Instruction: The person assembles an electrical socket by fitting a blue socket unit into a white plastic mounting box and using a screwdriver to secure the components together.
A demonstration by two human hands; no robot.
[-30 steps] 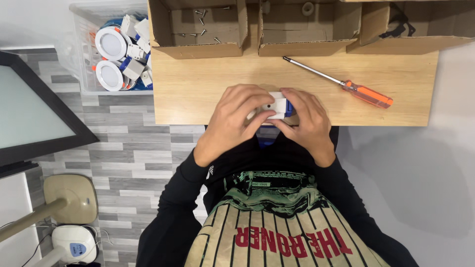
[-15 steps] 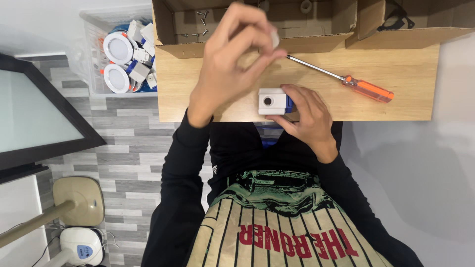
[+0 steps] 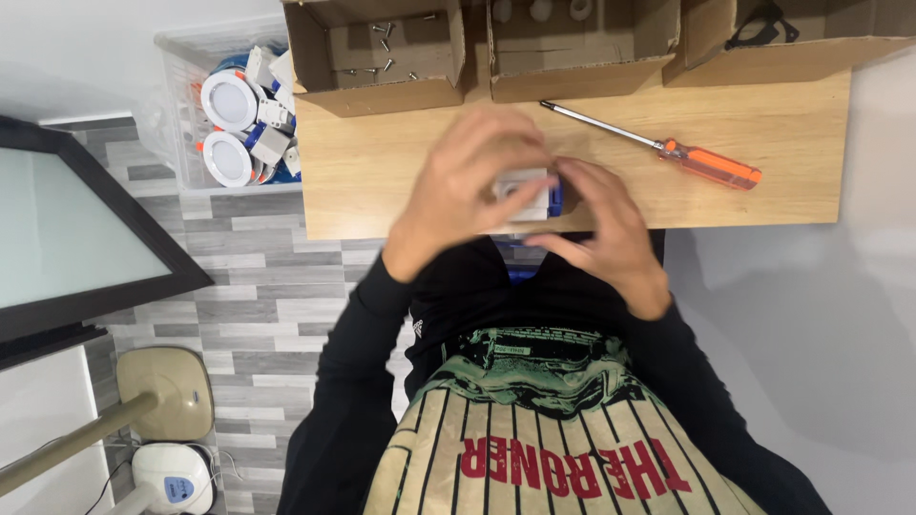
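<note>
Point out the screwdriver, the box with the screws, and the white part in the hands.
screwdriver (image 3: 711, 164), head view, on its orange handle
screw box (image 3: 377, 95), head view, on its front wall
white part (image 3: 528, 191), head view, on its visible face between the fingers

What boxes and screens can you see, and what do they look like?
Left cardboard box: back of the wooden table, brown, open, screws inside.
Middle cardboard box: beside it, brown, open.
Right cardboard box: far right, brown, open.
Clear plastic bin: left of table, round white lamps inside.
Screen: far left, black frame, pale glass.
</note>
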